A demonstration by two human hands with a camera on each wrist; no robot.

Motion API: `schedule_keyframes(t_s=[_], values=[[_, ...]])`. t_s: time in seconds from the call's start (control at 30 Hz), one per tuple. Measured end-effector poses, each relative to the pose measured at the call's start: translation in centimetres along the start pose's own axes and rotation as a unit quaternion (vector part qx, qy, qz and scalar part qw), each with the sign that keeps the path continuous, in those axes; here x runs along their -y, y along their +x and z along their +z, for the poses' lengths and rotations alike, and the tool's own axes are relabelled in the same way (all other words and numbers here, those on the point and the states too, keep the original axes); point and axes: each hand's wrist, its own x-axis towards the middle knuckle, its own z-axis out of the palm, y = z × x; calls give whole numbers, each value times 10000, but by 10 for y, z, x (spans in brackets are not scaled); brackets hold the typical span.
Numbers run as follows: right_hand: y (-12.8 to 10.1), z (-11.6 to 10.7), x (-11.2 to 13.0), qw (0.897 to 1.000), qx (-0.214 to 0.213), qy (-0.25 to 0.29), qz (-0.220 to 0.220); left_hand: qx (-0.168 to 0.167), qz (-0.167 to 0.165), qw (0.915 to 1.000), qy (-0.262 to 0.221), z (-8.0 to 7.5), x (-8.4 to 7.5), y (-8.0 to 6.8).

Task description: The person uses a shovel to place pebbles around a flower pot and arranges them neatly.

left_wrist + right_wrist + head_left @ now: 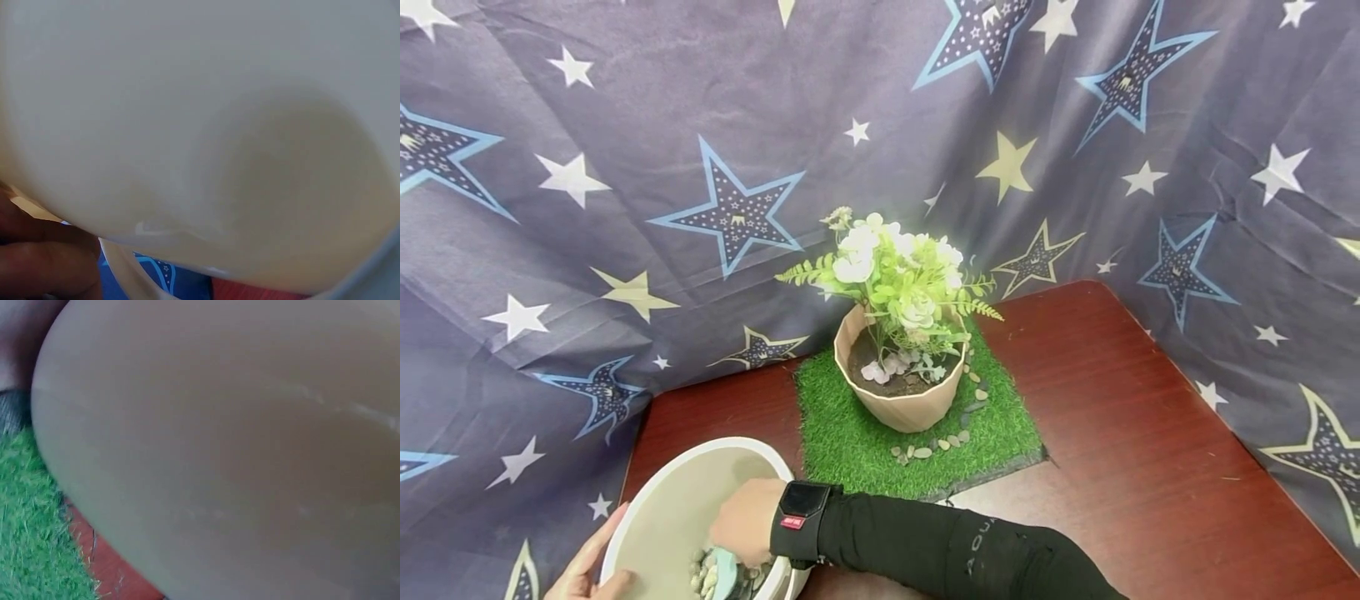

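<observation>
Right hand (pixel 747 523) was down in white bowl (pixel 677 492), fingers curled on teal scoop (pixel 726 575) among pebbles (pixel 703 577). Left hand (pixel 583 571) held the rim, grip wide.

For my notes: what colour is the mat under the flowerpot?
Green, like grass. The mat shows best in the head view.

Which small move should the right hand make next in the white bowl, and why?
Probably lift the teal scoop with pebbles: the right hand is already down in the white bowl, the left hand steadies its rim, and pebbles ring the flower pot.
</observation>
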Motion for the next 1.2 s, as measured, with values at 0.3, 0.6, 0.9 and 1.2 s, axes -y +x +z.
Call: schedule_keyframes(t_s=[0.3, 0.6, 0.9, 1.2], values=[[-16, -19, 2, 9987, -446, 110, 212, 324, -52, 9993, -154, -9, -4, 1], [-34, -38, -7, 9961, -437, 676, 368, -319, -283, 9988, 259, -1, -4, 1], [-72, -49, -41, 9857, -936, 1400, 80, -498, -658, 9959, 369, 0, -5, -3], [-114, -39, -71, 9612, -1466, 2338, 42, -357, 24, 9980, 516, 3, -5, 2]])
